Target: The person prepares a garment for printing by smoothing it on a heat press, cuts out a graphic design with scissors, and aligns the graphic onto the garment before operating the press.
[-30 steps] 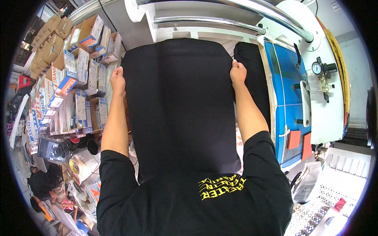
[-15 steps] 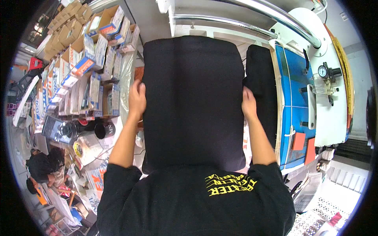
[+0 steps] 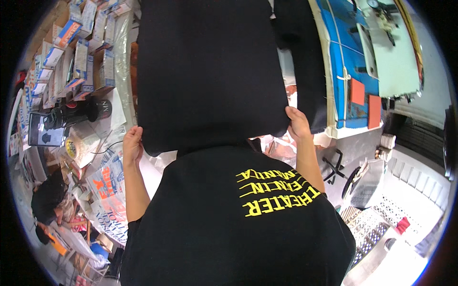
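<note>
A wide piece of black cloth [image 3: 210,76] lies stretched out in front of me, its far end beyond the top of the view. At its near left corner my left hand [image 3: 133,143] pinches the edge, fingers closed. My right hand [image 3: 298,123] grips the right edge near the other near corner, thumb on top. Just right of that hand hangs a narrower black cloth strip [image 3: 307,76], with a gap showing between the two. Whether the cloth rests on a board underneath is hidden.
At the right stands a blue-covered panel [image 3: 353,57] tied with white cord, bearing orange squares [image 3: 374,112]. Open cardboard boxes [image 3: 67,33] crowd the left, near a black cylindrical cup [image 3: 101,108] and a tablet-like screen [image 3: 46,129]. A person [image 3: 50,195] is at the lower left.
Both hands have slid along the cloth's sides toward me and now hold its near corners. My view has tilted down, so the surroundings sit higher in the picture.
</note>
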Tool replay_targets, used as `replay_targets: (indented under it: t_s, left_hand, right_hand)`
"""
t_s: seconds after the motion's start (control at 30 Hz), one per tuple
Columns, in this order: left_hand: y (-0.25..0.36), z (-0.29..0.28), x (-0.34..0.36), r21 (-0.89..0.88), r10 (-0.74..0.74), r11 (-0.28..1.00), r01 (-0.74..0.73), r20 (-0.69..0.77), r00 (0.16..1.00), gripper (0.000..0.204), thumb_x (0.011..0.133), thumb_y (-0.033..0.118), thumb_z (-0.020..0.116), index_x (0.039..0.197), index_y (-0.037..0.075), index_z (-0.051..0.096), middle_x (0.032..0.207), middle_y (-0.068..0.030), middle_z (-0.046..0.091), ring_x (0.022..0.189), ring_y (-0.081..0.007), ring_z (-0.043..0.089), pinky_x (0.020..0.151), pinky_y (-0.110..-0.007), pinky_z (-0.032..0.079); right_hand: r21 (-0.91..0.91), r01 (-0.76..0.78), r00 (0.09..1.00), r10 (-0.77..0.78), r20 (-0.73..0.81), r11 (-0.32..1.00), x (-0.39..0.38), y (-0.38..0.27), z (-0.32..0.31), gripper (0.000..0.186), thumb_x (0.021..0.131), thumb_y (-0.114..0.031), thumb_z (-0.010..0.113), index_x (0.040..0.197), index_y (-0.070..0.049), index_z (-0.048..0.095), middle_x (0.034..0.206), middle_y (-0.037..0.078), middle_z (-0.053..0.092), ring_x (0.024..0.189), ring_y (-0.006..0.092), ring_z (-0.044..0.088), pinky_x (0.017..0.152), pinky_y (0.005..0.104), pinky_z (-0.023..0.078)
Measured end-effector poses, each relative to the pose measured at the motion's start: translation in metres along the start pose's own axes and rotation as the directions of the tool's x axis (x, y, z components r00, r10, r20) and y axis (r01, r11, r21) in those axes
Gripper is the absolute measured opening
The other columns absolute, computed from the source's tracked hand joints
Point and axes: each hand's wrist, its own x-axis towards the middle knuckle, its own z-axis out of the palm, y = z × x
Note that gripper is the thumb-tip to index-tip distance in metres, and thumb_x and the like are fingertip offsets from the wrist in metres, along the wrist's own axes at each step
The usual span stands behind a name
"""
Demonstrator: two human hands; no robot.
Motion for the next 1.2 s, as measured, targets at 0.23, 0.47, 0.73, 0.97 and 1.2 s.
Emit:
replay_targets:
  t_s: [0.23,0.47,0.73,0.97,1.2]
  left_hand:
    - [-0.007,0.026,-0.006,0.067,0.095,0.994,-0.086,-0.160,0.983,0.036,0.102,0.026,0.057,0.126,-0.001,0.056,0.123,-0.0071,0.065,0.114,-0.0152,0.060,0.101,-0.031,0.046]
    - [0.009,0.043,-0.016,-0.150,0.060,0.987,-0.053,0.042,0.997,0.029,0.105,0.028,0.051,0.117,0.002,0.059,0.109,-0.0061,0.069,0.097,-0.0140,0.066,0.088,-0.028,0.053]
    - [-0.028,0.046,-0.008,0.564,0.445,0.775,-0.285,-0.166,0.880,0.028,0.102,0.027,0.055,0.101,0.001,0.065,0.092,-0.0048,0.066,0.084,-0.0156,0.061,0.078,-0.030,0.050]
    - [0.004,0.015,-0.080,0.924,0.726,0.364,0.118,-0.361,0.585,0.024,0.084,0.027,0.070,0.092,0.004,0.068,0.095,-0.0167,0.070,0.092,-0.0383,0.064,0.084,-0.048,0.050]
    - [0.028,-0.041,-0.218,0.553,0.350,0.293,0.780,-0.821,0.451,0.074,0.083,0.043,0.074,0.141,0.006,0.047,0.142,-0.0217,0.047,0.133,-0.0429,0.042,0.109,-0.061,0.033]
  right_hand:
    - [-0.084,0.127,0.965,-0.143,-0.222,0.988,0.000,0.025,-0.004,0.027,0.101,-0.015,0.057,0.118,0.005,0.064,0.113,0.013,0.068,0.102,0.0215,0.065,0.096,0.0366,0.051]
    - [-0.060,0.214,0.964,-0.221,-0.146,0.975,-0.008,0.018,0.008,0.036,0.104,-0.021,0.053,0.125,0.008,0.057,0.123,0.015,0.065,0.112,0.0237,0.062,0.104,0.0358,0.046]
    - [-0.532,0.121,0.919,-0.297,-0.259,0.838,-0.002,0.009,0.027,0.036,0.103,-0.022,0.052,0.119,0.007,0.065,0.112,0.013,0.069,0.103,0.0211,0.063,0.098,0.0332,0.046]
    - [-0.888,0.247,0.731,-0.676,-0.091,0.387,-0.047,-0.117,0.026,0.022,0.095,-0.020,0.064,0.106,-0.003,0.073,0.099,0.006,0.071,0.076,0.0165,0.066,0.067,0.0273,0.055]
    - [-0.955,0.286,0.082,-0.990,0.110,-0.083,-0.047,-0.421,-0.141,0.031,0.097,-0.028,0.063,0.117,-0.006,0.072,0.109,0.011,0.073,0.095,0.0203,0.069,0.084,0.0302,0.054]
